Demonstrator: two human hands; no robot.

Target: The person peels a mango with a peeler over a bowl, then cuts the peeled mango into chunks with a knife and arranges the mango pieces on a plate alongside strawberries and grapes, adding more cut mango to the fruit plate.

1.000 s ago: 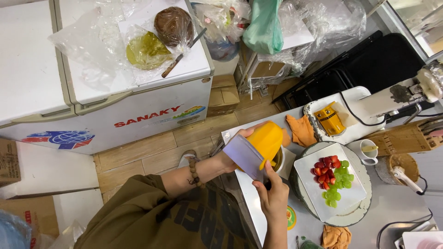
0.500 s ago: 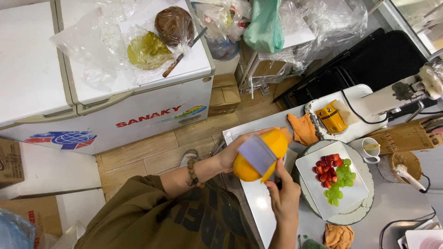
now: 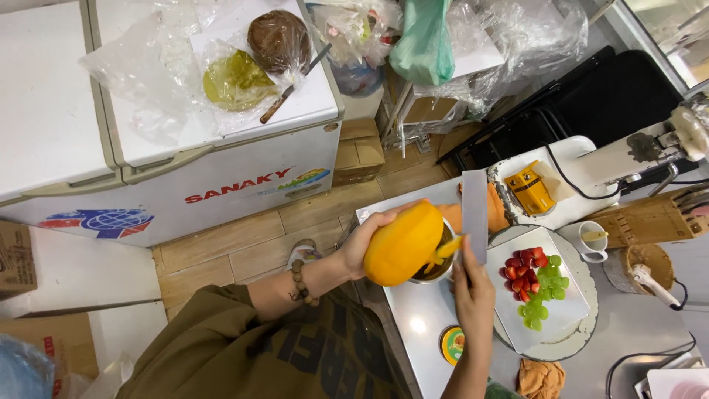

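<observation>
My left hand [image 3: 367, 239] grips a peeled orange-yellow mango [image 3: 405, 244] over a small metal bowl [image 3: 437, 271] on the steel counter. My right hand [image 3: 473, 285] holds a cleaver with a broad grey blade [image 3: 475, 215] pointing up and away, beside the mango. A strip of mango peel [image 3: 447, 247] hangs between the fruit and the blade. Just right of my right hand lies a square white plate [image 3: 565, 318] carrying cut strawberries [image 3: 522, 270] and green grapes [image 3: 540, 295].
A white chest freezer [image 3: 177, 148] with bags and a knife on top stands across the wooden floor. On the counter are an orange cloth [image 3: 496, 210], a white cup [image 3: 592, 238], a wooden knife block [image 3: 650, 218], a yellow tool [image 3: 530, 191] and a round sticker [image 3: 452, 344].
The cleaver came off the mango's front face and now stands upright to its right. The mango tilted lower over the bowl, and a peel strip hangs from it.
</observation>
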